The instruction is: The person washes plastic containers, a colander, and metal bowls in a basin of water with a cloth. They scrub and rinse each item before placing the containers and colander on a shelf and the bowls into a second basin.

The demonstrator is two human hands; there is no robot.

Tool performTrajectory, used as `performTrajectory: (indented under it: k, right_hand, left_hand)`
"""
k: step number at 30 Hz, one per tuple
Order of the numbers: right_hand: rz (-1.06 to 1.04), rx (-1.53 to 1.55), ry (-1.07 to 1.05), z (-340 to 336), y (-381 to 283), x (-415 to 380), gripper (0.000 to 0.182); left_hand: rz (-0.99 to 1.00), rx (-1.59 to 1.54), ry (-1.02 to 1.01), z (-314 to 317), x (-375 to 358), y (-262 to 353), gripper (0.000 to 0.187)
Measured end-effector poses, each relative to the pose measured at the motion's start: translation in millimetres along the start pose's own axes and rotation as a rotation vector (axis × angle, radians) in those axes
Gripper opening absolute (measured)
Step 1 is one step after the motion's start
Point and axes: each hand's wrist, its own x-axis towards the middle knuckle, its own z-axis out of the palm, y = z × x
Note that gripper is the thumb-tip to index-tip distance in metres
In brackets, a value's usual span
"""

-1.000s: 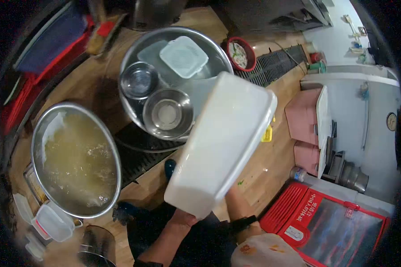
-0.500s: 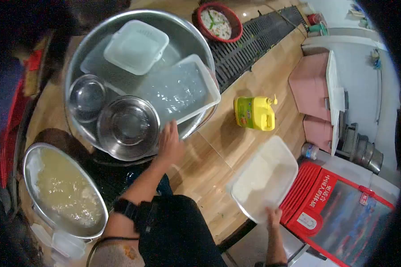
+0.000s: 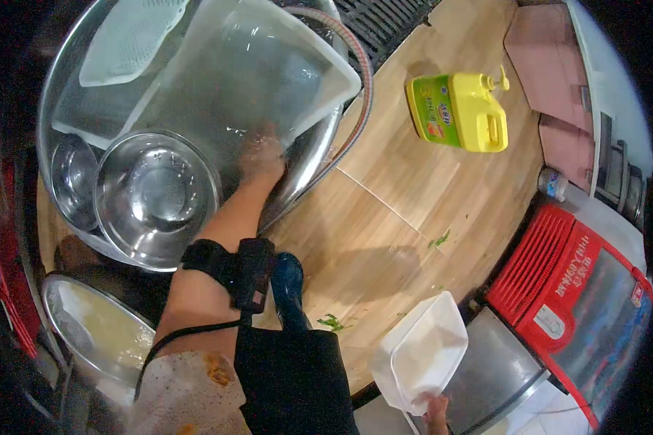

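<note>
In the large metal basin [image 3: 47, 109] lies a white rectangular plastic tub [image 3: 326, 61] full of water. My left hand [image 3: 263, 156] is closed over the near edge of this tub, its wet fingertips blurred at the water. At the lower right my right hand [image 3: 433, 415] grips the rim of a white plastic container [image 3: 421, 355], tilted above the floor; its inside looks pale and bare. Beside my left arm a metal bowl [image 3: 156, 188] sits in the basin, with a smaller metal bowl [image 3: 74, 181] and a white perforated basket [image 3: 129, 40] farther left.
A yellow pump jug [image 3: 461, 112] stands on the wood-look floor [image 3: 384, 225]. A striped hose [image 3: 366, 87] curves round the basin. Cloudy liquid fills an oval metal basin [image 3: 54, 290] at lower left. To the right are a red box [image 3: 551, 283] and pink bins [image 3: 548, 54].
My view has moved closer to the large basin. My left hand has shifted into the water at the tub's edge. The container in my right hand has come lower and nearer my body.
</note>
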Motion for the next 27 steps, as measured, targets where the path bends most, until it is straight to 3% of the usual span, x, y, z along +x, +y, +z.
performTrajectory:
  k: [2, 4, 6, 8, 9, 10, 12, 13, 14, 16, 18, 19, 20, 21, 23, 25, 26, 27]
  right_hand:
    - [0.046, -0.024, 0.053, 25, -14, -15, 0.013]
    - [0.081, -0.036, 0.097, 29, -13, -18, 0.012]
    - [-0.062, -0.354, 0.071, 27, -10, -17, 0.027]
    - [-0.12, -0.303, 0.031, 35, -32, -28, 0.028]
    - [-0.156, -0.264, -0.007, 43, -47, -38, 0.029]
    - [-0.166, -0.258, -0.017, 43, -56, -42, 0.029]
    - [-0.283, -0.367, -0.089, 40, -74, -47, 0.028]
    - [-0.304, -0.362, -0.091, 44, -80, -48, 0.028]
    - [-0.328, -0.399, -0.006, 50, -86, -43, 0.027]
    - [-0.374, -0.437, 0.087, 59, -114, -49, 0.026]
    - [-0.491, -0.602, 0.035, 65, -153, -68, 0.026]
    - [-0.499, -0.789, 0.18, 62, -152, -51, 0.026]
    - [-0.571, -0.819, 0.166, 85, -195, -91, 0.027]
    - [-0.647, -0.846, 0.15, 117, -247, -129, 0.029]
    - [-0.824, -0.836, 0.232, 137, -274, -122, 0.03]
    - [-0.918, -1.06, 0.245, 182, -329, -141, 0.024]
    - [-0.949, -1.013, 0.183, 205, -353, -139, 0.023]
    - [-0.977, -0.974, 0.116, 231, -377, -137, 0.025]
  left_hand:
    - [-0.174, 0.205, -0.49, -74, 18, 46, 0.045]
    - [-0.162, 0.076, -0.563, -103, 20, 58, 0.044]
    - [-0.151, -0.062, -0.62, -129, 33, 66, 0.044]
    - [-0.107, -0.212, -0.796, -140, 43, 55, 0.04]
    - [-0.115, -0.425, -0.718, -148, 49, 48, 0.041]
    - [-0.113, -0.419, -0.704, -157, 54, 38, 0.041]
    - [-0.188, -1.274, -0.608, -236, 70, 54, 0.037]
    - [-0.194, -1.49, -0.502, -256, 80, 54, 0.033]
    - [-0.178, -1.499, -0.483, -276, 83, 53, 0.033]
    - [-0.385, -1.834, -0.376, -311, 83, 40, 0.03]
    - [-0.43, -1.905, -0.398, -327, 74, 15, 0.032]
    - [-0.548, -1.89, -0.31, -352, 58, 13, 0.034]
    - [-0.659, -1.868, -0.223, -378, 41, 13, 0.036]
    - [-0.664, -1.834, -0.19, -401, 24, 10, 0.037]
    - [-0.656, -1.818, -0.083, -428, -13, -14, 0.039]
    - [-0.695, -1.836, 0.039, -448, -44, -40, 0.039]
    - [-0.751, -1.839, 0.095, -461, -60, -50, 0.039]
    - [-0.671, -1.728, 0.036, -470, -78, -76, 0.041]
